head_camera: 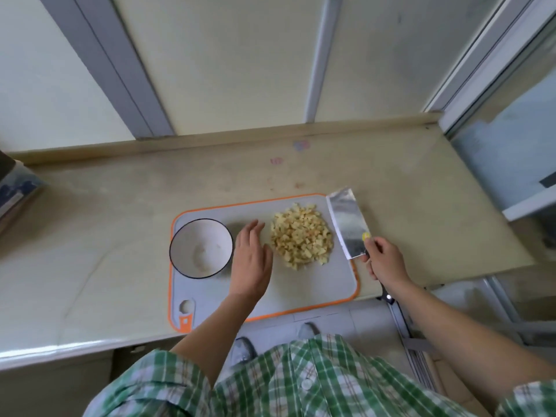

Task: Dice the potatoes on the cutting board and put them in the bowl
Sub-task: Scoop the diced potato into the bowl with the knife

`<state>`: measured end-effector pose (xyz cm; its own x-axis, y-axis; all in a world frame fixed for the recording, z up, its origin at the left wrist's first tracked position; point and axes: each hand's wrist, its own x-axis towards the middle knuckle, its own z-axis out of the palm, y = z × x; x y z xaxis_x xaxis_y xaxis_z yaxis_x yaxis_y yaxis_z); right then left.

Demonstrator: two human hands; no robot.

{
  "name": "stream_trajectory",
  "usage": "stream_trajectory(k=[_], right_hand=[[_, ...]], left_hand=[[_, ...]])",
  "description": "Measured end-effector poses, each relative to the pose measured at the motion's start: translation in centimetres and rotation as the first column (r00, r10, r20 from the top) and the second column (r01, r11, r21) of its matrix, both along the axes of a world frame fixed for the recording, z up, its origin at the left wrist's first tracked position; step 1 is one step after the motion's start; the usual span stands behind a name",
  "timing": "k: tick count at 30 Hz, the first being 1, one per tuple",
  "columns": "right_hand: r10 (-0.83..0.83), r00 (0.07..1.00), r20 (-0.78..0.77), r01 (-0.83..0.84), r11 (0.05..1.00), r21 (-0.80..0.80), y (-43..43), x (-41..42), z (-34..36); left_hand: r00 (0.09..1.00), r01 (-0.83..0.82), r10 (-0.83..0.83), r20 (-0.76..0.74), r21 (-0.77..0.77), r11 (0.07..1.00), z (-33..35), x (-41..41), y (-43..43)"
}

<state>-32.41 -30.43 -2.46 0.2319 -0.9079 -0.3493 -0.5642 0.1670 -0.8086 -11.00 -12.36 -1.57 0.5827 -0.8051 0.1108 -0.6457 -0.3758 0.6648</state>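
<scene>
One cutting board (316, 284), grey with an orange rim, flat on the beige counter (105, 236), with one round hole at the 7 o'clock corner.

On the board at 9 o'clock: one bowl (192, 236), white with a dark rim, upright, white inside visible down to the bottom.

On the board at 2 o'clock: one heap of diced potato (302, 236), pale yellow cubes too many and too small to count, all gathered together, apart from the bowl.

Between bowl and heap: one left hand (252, 260), fingers straight and close together, pointing to 12 o'clock, thumb side just beside the heap, holding nothing. Touching the board or hovering over it: cannot tell.

At the board's 3 o'clock edge: one cleaver (349, 224), broad blade tilted, tip toward 11 o'clock, just beside the heap, with one small yellow spot near the heel.

Around the cleaver's handle: one right hand (385, 260), fingers curled tight, gripping it.

At 6 o'clock, below the counter edge: one green plaid shirt (301, 380) and two grey shoes (243, 350) on a tiled floor.
</scene>
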Motion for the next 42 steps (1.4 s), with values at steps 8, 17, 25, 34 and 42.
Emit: stream_trajectory(k=[8,17,25,34,42], right_hand=[[0.115,0.993,0.017,-0.116,0.991,0.064,-3.6,-1.0,-2.3],[0.383,0.923,-0.044,-0.384,0.923,-0.016,-3.0,0.9,-3.7],[0.423,0.905,0.034,-0.425,0.901,0.091,-2.1,1.8,-4.1],[0.385,0.905,0.182,-0.419,0.882,0.216,-2.0,2.2,-2.0],[0.398,0.893,0.212,-0.444,0.858,0.257,-2.3,2.6,0.3]], left_hand=[[0.92,-0.158,0.251,-0.301,0.301,0.941,-3.7,-0.4,-4.1],[0.917,-0.151,0.19,-0.351,0.136,0.979,-4.4,-2.4,-7.7],[0.965,-0.147,0.177,-0.196,0.161,0.976,-5.3,-3.6,-10.5],[0.978,-0.151,0.17,-0.121,0.154,0.977,-4.6,-4.3,-11.4],[0.983,-0.119,0.126,-0.131,0.063,0.991,-2.7,-4.0,-12.3]])
